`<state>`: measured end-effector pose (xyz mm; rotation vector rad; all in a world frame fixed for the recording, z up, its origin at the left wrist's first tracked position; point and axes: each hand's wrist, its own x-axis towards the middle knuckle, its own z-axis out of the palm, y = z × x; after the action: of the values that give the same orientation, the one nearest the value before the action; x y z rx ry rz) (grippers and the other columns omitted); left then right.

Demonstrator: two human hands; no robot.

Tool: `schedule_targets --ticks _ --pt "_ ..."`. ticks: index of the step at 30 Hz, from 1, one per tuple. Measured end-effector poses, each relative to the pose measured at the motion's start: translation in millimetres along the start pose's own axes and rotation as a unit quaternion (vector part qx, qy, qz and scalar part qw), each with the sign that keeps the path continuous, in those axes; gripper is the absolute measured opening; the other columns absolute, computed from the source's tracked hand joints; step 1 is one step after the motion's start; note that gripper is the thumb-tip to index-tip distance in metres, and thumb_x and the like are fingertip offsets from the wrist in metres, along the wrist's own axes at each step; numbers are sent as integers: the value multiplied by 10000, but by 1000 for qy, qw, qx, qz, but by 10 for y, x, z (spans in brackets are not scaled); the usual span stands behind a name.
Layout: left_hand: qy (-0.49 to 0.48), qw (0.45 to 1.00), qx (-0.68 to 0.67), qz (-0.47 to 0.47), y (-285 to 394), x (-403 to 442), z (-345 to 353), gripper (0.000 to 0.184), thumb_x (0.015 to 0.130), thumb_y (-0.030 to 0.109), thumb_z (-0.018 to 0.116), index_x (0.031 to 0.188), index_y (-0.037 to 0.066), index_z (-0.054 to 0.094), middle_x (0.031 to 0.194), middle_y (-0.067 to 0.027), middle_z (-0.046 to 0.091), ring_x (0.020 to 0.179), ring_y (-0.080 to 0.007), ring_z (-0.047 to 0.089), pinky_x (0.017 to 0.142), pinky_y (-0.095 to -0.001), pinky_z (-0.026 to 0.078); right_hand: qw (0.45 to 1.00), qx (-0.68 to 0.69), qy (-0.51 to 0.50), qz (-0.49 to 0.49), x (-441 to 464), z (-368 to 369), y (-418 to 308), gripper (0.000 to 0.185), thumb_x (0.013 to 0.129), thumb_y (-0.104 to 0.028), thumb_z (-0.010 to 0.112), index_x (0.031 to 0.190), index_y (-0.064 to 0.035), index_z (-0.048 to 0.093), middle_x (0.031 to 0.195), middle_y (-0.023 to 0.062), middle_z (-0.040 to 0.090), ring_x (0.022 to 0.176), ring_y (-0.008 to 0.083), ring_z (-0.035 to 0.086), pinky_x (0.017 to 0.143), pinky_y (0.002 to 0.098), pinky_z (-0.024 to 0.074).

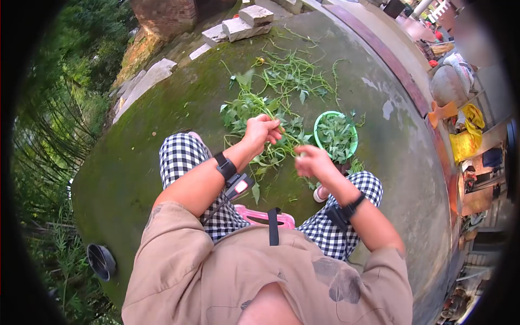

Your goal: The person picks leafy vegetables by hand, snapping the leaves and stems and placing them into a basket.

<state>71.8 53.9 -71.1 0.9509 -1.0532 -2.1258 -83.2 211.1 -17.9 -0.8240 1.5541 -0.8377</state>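
My left hand (262,132) is closed in a pinch on a leafy green stem (281,130), just above a heap of cut leafy vines (260,108) on the ground. To its right, my right hand (314,161) is slightly blurred, its fingers curled together close to the lower leaves. What those fingers hold, if anything, is too small to make out. A round green basket (355,145) stands just beyond my right hand, with loose green leaves (333,132) in it. Thin bare-looking stems (298,67) lie tangled behind the leafy heap.
I sit low on a pink stool (260,215), knees spread either side of the vines. Pale stone blocks (246,26) line the far edge of the mossy concrete (135,157). A black bowl (101,261) lies at the left; a yellow bag (467,132) is among clutter at the right.
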Motion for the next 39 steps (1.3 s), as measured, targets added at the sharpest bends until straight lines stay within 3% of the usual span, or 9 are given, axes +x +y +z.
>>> schedule_targets --ticks 3,7,11,16,23,30,34,38,39 --pt "1 998 -55 -29 -69 73 -98 126 921 96 583 878 -6 522 859 -186 666 601 -179 631 460 -256 507 997 67 -37 11 661 222 44 399 865 -136 623 1242 -42 530 857 63 656 641 133 640 539 229 476" --pt "13 994 -100 -48 25 229 -193 104 945 84 537 902 0 493 897 -205 664 611 -192 637 460 -262 494 990 129 -61 18 992 352 91 214 917 -246 577 1049 -79 596 756 23 626 595 106 612 527 218 473" --pt "21 986 -137 -94 127 374 -214 101 971 96 484 1020 9 478 904 -204 661 573 -180 601 449 -259 442 996 55 -34 -60 1235 380 199 269 963 -323 525 938 -71 615 696 6 591 578 86 586 522 220 468" --pt "65 989 -47 -123 192 550 -251 110 952 96 496 998 7 543 727 -134 638 442 -138 510 395 -262 381 954 -236 28 -183 1260 464 260 277 869 -290 565 803 -28 628 741 206 631 721 391 621 669 473 480" --pt "130 986 52 -86 -51 461 -113 104 907 45 537 890 -38 596 583 -93 586 326 -107 396 307 -258 276 900 -417 -64 -105 1110 428 141 290 859 -311 568 799 -41 654 797 183 662 799 380 639 720 490 488" --pt "167 981 85 -43 -195 388 -64 88 882 76 583 830 5 592 560 -72 562 325 -106 373 313 -264 250 893 -419 -139 -87 1066 354 141 249 838 -272 575 811 -52 688 807 197 663 802 357 649 729 471 502" --pt "230 955 96 159 434 745 -424 82 884 101 570 871 27 601 604 -49 587 411 -62 433 359 -230 268 694 -594 -398 -87 568 757 578 236 762 -176 564 860 -37 728 905 171 699 871 341 675 730 439 527" --pt "156 962 99 199 719 650 -261 157 907 118 569 1014 18 626 663 -36 614 442 -48 473 389 -192 325 836 -463 -291 -41 762 681 537 500 760 -141 615 1259 -156 590 1135 178 646 1073 339 608 922 430 472" --pt "132 966 108 197 619 654 -223 152 906 110 581 1019 23 634 685 -35 621 460 -49 486 411 -195 350 853 -468 -226 -57 839 587 485 479 769 -169 632 1247 -167 595 1120 170 653 1059 338 614 910 429 478"
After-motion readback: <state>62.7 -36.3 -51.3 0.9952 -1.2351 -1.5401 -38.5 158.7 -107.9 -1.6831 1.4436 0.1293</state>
